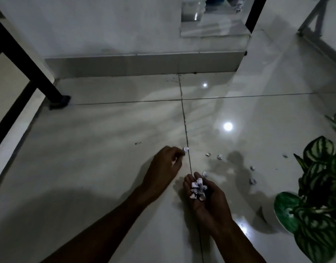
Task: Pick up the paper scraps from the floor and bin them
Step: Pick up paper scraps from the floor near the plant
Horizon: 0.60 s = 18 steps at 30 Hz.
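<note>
Dim light, glossy tile floor point(106, 168). Our right hand point(207, 196) sits lower centre of frame, palm up, fingers loosely cupped around a heap of collected scraps point(198, 188). Our left hand point(166, 164), just up and left of it, has fingers curled w/ tips pinched toward the nearest scrap point(186, 149), which lies by the grout line point(184, 120); we can't tell if contact is made yet. Other scraps still on the floor: two point(213, 155) right of centre, one point(204, 174) just beside the right fingertips, more point(252, 180) toward the potted plant point(319, 196) at lower right. No bin in view. Judgement, for this step: pinch w/ thumb + index tips, since pieces are small and tile looks slick; keep the right palm level and cupped so nothing spills; drop each piece well into the heap; work left to right toward the plant.
</note>
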{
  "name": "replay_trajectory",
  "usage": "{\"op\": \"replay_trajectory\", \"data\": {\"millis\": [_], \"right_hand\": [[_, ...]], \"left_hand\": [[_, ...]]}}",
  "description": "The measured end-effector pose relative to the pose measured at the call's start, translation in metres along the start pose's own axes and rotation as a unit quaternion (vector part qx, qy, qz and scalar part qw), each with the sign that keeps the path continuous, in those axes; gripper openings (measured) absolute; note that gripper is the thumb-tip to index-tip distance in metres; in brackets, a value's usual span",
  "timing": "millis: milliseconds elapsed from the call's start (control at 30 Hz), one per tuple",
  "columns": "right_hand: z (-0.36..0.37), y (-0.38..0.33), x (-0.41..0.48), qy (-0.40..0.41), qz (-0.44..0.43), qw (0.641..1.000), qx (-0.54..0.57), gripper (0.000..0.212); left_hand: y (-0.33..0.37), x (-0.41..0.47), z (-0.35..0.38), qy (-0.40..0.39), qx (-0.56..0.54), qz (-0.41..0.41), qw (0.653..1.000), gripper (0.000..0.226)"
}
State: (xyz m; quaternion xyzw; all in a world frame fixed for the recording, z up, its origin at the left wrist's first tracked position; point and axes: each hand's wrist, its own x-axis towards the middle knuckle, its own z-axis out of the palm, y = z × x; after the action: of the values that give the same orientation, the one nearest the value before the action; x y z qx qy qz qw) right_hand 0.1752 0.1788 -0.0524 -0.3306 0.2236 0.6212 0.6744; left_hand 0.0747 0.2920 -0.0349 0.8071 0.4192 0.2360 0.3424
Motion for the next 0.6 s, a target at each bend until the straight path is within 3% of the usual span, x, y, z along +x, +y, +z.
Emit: {"op": "replay_trajectory", "data": {"millis": [100, 167, 267, 467, 533, 600], "right_hand": [[-0.009, -0.010, -0.007, -0.027, -0.013, 1.000, 0.003, 0.012], [-0.014, -0.012, -0.008, -0.017, -0.006, 1.000, 0.008, 0.019], [-0.022, -0.015, -0.011, 0.005, 0.001, 1.000, 0.021, 0.030], [-0.026, -0.021, -0.018, 0.022, -0.005, 0.998, 0.061, 0.025], [-0.027, -0.022, -0.021, 0.001, 0.002, 0.998, 0.069, 0.024], [-0.030, -0.022, -0.024, -0.001, 0.020, 0.998, 0.064, 0.026]], "left_hand": [[-0.004, 0.034, 0.016, -0.027, 0.027, -0.020, 0.999, 0.032], [-0.011, 0.047, 0.025, -0.070, 0.086, -0.003, 0.994, 0.041], [-0.014, 0.053, 0.030, -0.115, 0.184, 0.032, 0.976, 0.028], [0.016, 0.001, 0.033, -0.081, -0.037, -0.028, 0.996, 0.016], [0.033, -0.032, 0.033, -0.143, -0.049, 0.034, 0.988, 0.018], [0.042, -0.054, 0.032, -0.191, 0.010, 0.103, 0.976, 0.028]]}}
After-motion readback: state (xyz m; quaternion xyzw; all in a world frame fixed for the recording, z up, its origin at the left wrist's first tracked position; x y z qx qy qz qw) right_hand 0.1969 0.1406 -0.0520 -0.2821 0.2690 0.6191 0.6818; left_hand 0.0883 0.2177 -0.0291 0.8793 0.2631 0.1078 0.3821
